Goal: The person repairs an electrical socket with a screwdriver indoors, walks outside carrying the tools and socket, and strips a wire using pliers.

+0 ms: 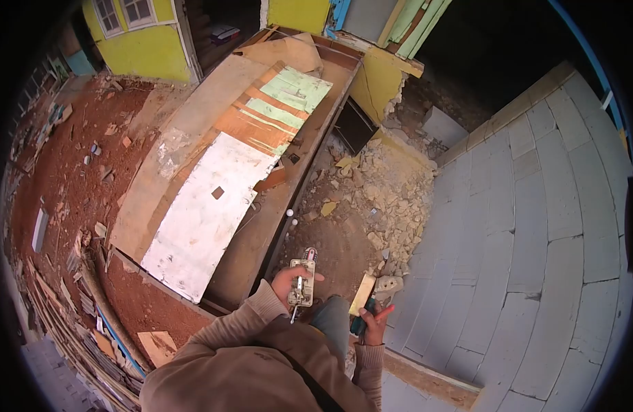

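Observation:
My left hand [283, 283] is closed around a small cream rectangular housing [302, 283] with metal parts showing in its open face. A thin shiny rod [294, 315] sticks out below it, and a rounded red-and-grey end [310, 254] shows at its top. My right hand [375, 328] is closed on a dark green-handled tool [358, 324], its working end hidden. A red stick-like part [385, 312] pokes out beside the fingers. Directly above that hand is a pale yellow block-shaped piece [362, 293]; whether the fingers grip it I cannot tell.
A long wooden panel structure [261, 240] on my left carries a white board [206, 213] and peeling green-painted strips [289, 96]. Broken rubble [392, 199] lies ahead. A grey block wall [495, 254] rises on the right. Poles and scraps [97, 302] lie on red soil at far left.

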### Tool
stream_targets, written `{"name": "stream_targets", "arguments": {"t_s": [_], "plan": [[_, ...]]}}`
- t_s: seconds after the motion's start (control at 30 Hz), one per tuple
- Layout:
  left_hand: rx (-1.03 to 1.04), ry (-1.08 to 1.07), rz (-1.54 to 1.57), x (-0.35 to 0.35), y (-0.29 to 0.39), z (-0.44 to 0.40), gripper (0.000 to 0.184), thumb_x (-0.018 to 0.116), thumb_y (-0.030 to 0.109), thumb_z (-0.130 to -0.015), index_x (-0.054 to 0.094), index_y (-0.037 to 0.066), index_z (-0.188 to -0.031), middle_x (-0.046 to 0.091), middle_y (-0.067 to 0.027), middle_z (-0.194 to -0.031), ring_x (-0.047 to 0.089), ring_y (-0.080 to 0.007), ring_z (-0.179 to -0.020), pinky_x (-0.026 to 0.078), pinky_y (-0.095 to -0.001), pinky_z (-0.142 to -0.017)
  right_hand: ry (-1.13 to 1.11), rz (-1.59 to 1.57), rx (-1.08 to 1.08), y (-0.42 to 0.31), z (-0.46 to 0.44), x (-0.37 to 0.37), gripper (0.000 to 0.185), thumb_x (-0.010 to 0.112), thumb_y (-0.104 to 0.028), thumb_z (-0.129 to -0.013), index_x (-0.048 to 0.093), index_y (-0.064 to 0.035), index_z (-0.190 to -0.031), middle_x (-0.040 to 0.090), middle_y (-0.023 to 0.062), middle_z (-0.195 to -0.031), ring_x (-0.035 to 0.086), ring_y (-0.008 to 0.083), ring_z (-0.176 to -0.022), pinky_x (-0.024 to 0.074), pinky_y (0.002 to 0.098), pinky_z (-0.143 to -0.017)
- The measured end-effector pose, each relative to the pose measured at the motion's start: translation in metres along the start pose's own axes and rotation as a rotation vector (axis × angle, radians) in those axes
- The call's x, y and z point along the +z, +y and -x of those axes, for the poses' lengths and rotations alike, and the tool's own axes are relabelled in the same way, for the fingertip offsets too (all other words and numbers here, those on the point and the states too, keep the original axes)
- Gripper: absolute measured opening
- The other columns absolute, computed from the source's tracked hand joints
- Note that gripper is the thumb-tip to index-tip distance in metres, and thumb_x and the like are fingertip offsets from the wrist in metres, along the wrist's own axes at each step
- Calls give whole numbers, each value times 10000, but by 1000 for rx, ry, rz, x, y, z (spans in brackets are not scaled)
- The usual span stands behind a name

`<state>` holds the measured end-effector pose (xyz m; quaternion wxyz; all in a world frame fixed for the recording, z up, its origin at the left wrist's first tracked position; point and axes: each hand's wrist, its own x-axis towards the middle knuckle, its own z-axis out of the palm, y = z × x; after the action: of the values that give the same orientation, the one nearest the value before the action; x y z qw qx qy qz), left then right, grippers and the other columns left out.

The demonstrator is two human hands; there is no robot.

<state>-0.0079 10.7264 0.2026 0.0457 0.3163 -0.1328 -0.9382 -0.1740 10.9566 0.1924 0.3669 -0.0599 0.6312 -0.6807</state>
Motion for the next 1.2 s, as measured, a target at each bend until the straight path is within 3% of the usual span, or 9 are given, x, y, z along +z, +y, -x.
{"name": "stream_targets", "arguments": {"t_s": [0.17, 0.23, 0.33, 0.37, 0.6, 0.7, 0.87, 1.0, 1.2], "plan": [[85, 73, 98, 34, 29, -68, 377, 579, 202, -876, 666, -36, -1155, 614, -25, -724, 589, -132, -576, 515, -297, -540, -426, 160, -81, -84, -102, 74, 564, 756, -92, -803, 517, 63, -1290, 647, 86, -1083, 615, 134, -965, 496, 281, -852], [152, 86, 149, 44, 49, -100, 369, 570, 178, -861, 662, -46, -1138, 712, -127, -908, 705, -206, -749, 589, -355, -674, -575, 314, -106, -105, -152, 91, 649, 752, -95, -796, 459, 86, -1346, 632, 101, -1128, 620, 171, -1020, 487, 303, -904], [302, 125, 171, 69, 87, -139, 382, 538, 169, -864, 639, -51, -1160, 718, -167, -982, 728, -250, -825, 605, -379, -758, -668, 551, -205, -153, -214, 128, 673, 797, -135, -771, 493, 65, -1337, 656, 97, -1115, 619, 145, -1011, 497, 290, -887], [273, 69, 154, 66, 98, -154, 452, 476, 240, -922, 594, -13, -1277, 695, -165, -1128, 705, -273, -973, 572, -397, -901, -688, 585, -181, -175, -230, 141, 708, 811, -148, -759, 484, 63, -1350, 658, 99, -1105, 620, 146, -1006, 502, 288, -876], [565, 31, 262, 129, 186, -215, 451, 417, 241, -986, 496, 42, -1382, 625, -141, -1276, 644, -279, -1122, 525, -423, -997, -796, 777, -288, -239, -340, 191, 872, 852, -167, -722, 404, 68, -1432, 604, 183, -1265, 627, 194, -1089, 558, 290, -844], [710, -9, 371, 146, 214, -226, 462, 410, 268, -990, 493, 38, -1382, 610, -165, -1304, 630, -292, -1156, 528, -432, -1000, -845, 759, -273, -247, -368, 213, 904, 853, -165, -721, 375, 71, -1451, 602, 198, -1270, 633, 199, -1089, 567, 294, -835], [782, -158, 437, 117, 246, -243, 494, 412, 303, -1008, 454, 32, -1419, 589, -159, -1338, 618, -291, -1179, 516, -425, -1015, -926, 999, -404, -268, -399, 259, 864, 842, -416, -740, 468, 58, -1358, 651, 266, -1138, 655, 393, -1062, 530, 429, -861], [875, 182, 364, 94, 282, -261, 465, 405, 284, -992, 500, 28, -1368, 626, -164, -1268, 633, -293, -1134, 534, -425, -974, -939, 1069, -317, -281, -432, 308, 838, 844, -413, -740, 482, 52, -1335, 652, 266, -1133, 657, 398, -1056, 526, 426, -872], [853, -18, 750, 94, 326, -261, 372, 427, 304, -983, 603, 25, -1155, 643, -188, -1106, 662, -315, -954, 572, -441, -825, -998, 869, -527, -290, -464, 343, 733, 780, -337, -816, 473, 67, -1345, 658, 252, -1058, 657, 393, -993, 521, 439, -861]]}}
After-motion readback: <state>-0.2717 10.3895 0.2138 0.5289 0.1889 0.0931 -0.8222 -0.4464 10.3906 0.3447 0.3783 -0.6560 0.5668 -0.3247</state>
